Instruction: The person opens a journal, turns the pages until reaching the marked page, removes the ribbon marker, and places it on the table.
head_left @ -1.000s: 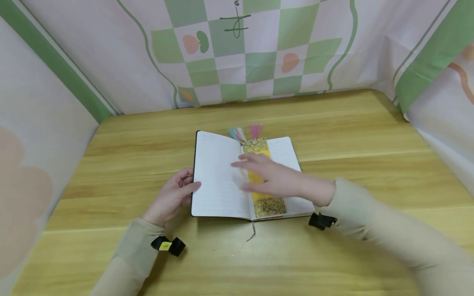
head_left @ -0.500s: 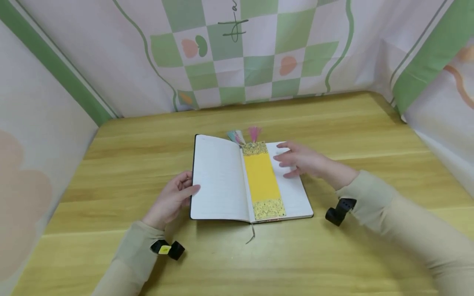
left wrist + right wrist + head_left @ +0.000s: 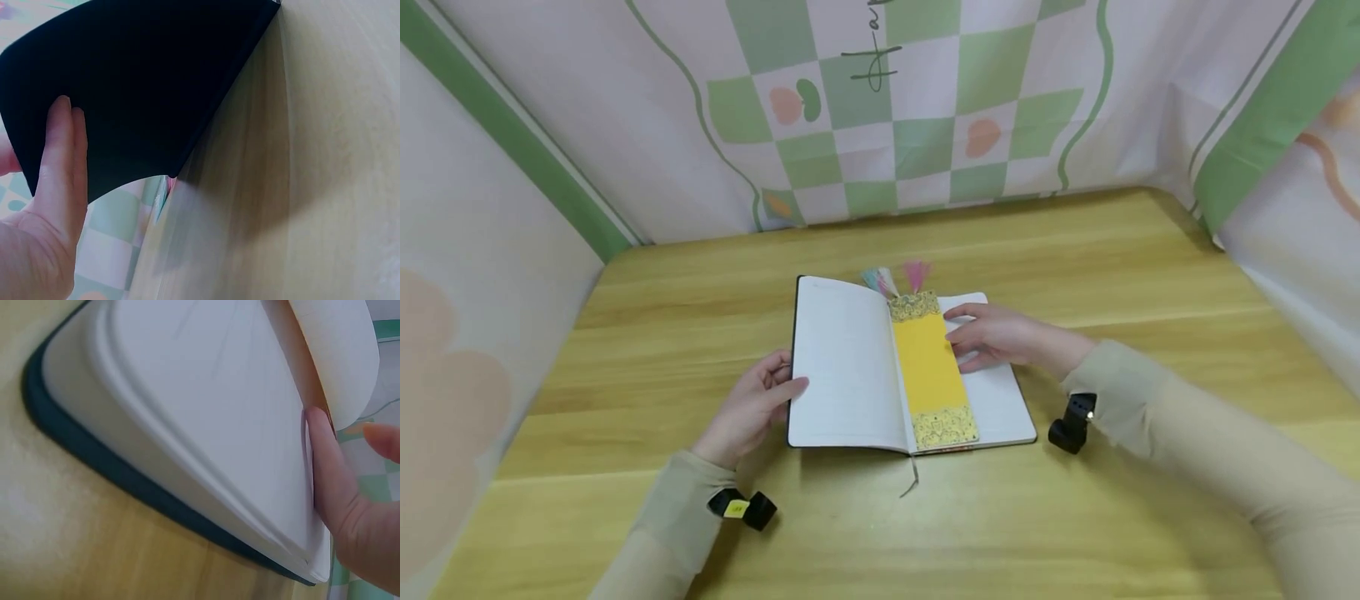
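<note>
An open notebook (image 3: 842, 367) with a black cover lies in the head view's middle, its left side raised. My left hand (image 3: 752, 408) grips that left edge, thumb on the page, fingers (image 3: 59, 150) flat against the black cover (image 3: 137, 81) behind. A yellow bookmark (image 3: 931, 362) with gold patterned ends lies along the right page, near the fold. At its top show a pink tassel (image 3: 917, 273) and a blue-white tassel (image 3: 878, 280). My right hand (image 3: 1000, 335) rests over the right page (image 3: 206, 425), fingers loosely bent, fingertips touching the bookmark's right edge.
The notebook lies on a wood-grain table (image 3: 1097, 267). A thin ribbon (image 3: 913, 479) hangs out below the fold. Behind the table is a green-and-white checked curtain (image 3: 925, 142). Each wrist wears a black camera (image 3: 1071, 423).
My right hand has swept right off the bookmark, then come back left to its right edge. The left hand keeps its grip on the notebook's edge.
</note>
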Tool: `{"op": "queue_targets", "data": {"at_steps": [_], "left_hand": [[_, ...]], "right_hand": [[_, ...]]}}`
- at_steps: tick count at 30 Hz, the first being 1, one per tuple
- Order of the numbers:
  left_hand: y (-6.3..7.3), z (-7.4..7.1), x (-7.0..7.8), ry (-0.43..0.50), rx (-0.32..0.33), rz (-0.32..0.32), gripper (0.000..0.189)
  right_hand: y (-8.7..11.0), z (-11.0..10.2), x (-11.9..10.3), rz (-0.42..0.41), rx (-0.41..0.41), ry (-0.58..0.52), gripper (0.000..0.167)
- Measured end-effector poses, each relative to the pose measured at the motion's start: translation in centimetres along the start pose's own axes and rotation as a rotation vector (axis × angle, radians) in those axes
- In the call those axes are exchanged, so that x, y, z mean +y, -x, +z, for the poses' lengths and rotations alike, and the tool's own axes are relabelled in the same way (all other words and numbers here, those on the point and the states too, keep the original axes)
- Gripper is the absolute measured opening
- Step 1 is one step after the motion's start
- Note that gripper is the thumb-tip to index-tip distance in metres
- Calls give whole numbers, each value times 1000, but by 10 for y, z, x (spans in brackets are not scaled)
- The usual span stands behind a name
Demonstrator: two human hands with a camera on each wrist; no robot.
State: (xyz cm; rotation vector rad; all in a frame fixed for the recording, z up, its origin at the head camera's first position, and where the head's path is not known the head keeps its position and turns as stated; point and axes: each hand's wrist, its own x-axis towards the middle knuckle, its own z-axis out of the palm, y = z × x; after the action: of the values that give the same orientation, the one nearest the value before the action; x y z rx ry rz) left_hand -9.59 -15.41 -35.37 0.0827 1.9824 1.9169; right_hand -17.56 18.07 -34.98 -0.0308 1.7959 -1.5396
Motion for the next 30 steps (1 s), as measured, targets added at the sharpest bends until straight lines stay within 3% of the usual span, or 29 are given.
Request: {"op": "queue_targets", "data": {"at_steps": [11, 18, 25, 30], "left_hand": [[2, 2, 4, 3, 0, -6, 24], [4, 2, 3, 15, -8, 6, 24], [7, 2, 2, 22, 0, 2, 23], [8, 2, 2, 11, 4, 1, 22]], "right_hand": [[-8, 6, 0, -20, 33, 20, 66], [-5, 4, -3, -51, 106, 72, 66], [13, -27, -22, -166, 131, 109, 68], [28, -58, -44, -201, 219, 111, 67]]}}
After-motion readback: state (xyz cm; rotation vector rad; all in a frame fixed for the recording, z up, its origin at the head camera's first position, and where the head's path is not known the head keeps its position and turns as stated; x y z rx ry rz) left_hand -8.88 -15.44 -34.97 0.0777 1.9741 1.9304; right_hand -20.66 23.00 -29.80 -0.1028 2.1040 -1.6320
